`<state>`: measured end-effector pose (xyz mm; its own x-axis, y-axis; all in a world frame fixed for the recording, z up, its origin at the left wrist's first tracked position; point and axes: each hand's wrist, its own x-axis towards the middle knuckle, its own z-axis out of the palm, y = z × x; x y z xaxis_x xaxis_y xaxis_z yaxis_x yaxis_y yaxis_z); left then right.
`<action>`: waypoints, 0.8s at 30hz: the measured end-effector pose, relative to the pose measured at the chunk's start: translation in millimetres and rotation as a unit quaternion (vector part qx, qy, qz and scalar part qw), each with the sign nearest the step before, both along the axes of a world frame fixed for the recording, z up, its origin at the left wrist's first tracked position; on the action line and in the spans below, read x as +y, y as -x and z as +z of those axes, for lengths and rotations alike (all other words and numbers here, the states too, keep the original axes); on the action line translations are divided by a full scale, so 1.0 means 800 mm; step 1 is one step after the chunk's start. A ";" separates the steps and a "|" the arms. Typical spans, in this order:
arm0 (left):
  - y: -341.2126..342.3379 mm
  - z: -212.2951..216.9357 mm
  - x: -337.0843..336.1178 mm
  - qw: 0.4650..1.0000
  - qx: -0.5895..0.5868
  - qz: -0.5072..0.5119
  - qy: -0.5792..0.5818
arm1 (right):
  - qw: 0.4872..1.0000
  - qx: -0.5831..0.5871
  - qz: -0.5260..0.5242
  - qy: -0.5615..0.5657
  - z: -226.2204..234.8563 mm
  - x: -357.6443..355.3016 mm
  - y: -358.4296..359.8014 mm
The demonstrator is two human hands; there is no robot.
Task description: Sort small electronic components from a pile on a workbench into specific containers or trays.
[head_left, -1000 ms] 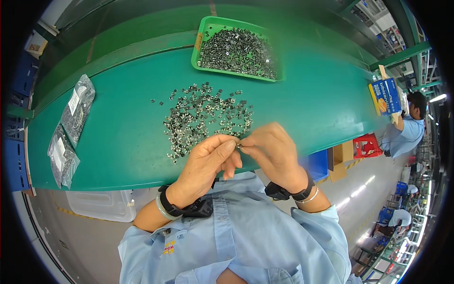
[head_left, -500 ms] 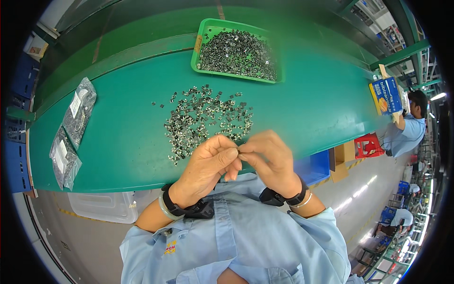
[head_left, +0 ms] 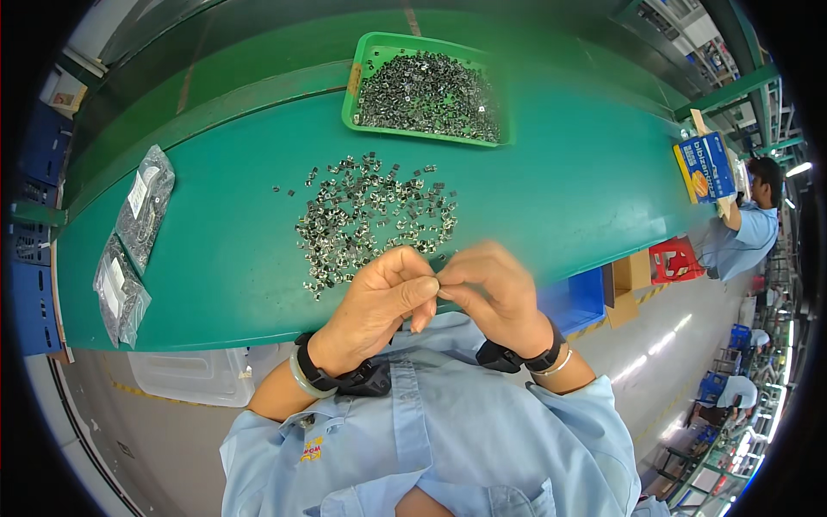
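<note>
My left hand [head_left: 383, 297] and my right hand [head_left: 495, 293] meet at their fingertips above the near edge of the green table [head_left: 224, 258]. Thumb and forefinger are pinched together on each; whatever lies between them is too small and covered to make out. Just beyond the fingers spreads a loose pile of small metal clip-like parts [head_left: 332, 237], silvery and dark. Farther back stands a green tray [head_left: 422, 135] heaped with similar small metal parts [head_left: 422, 90].
Two clear bags of small parts, a far one [head_left: 142, 207] and a near one [head_left: 116, 289], lie at the table's left. A blue-yellow box [head_left: 706, 168] and a co-worker [head_left: 754, 233] are at the right. Below the edge are a blue bin [head_left: 573, 302] and a clear plastic bin [head_left: 194, 379].
My fingertips have closed together more tightly; a tiny dark piece seen between them before is now covered. Both hands stay in nearly the same place, and the view has shifted slightly.
</note>
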<state>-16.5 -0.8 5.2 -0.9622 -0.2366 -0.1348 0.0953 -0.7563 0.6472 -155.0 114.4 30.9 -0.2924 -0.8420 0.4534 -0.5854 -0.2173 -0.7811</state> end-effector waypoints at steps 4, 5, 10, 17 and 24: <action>-0.001 0.009 0.001 0.999 -0.025 0.012 0.033 | 0.997 0.075 0.017 0.015 -0.001 0.000 0.006; -0.001 0.010 0.002 0.999 -0.031 0.017 0.039 | 0.998 0.054 0.015 0.016 -0.001 0.001 0.006; -0.002 0.009 0.003 0.999 0.009 0.002 -0.039 | 0.999 -0.027 0.002 0.020 -0.002 0.002 -0.003; 0.003 -0.005 0.008 0.992 0.085 -0.013 -0.098 | 0.998 -0.056 0.002 0.041 -0.002 0.001 -0.009; 0.001 0.000 0.003 0.995 0.062 -0.021 -0.069 | 0.998 -0.028 0.035 0.037 -0.001 0.000 -0.004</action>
<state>-17.2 1.6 5.0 -0.9822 -0.1828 -0.0426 0.1342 -0.8426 0.5215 -152.2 114.7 29.9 -0.2600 -0.8264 0.4994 -0.5228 -0.3143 -0.7924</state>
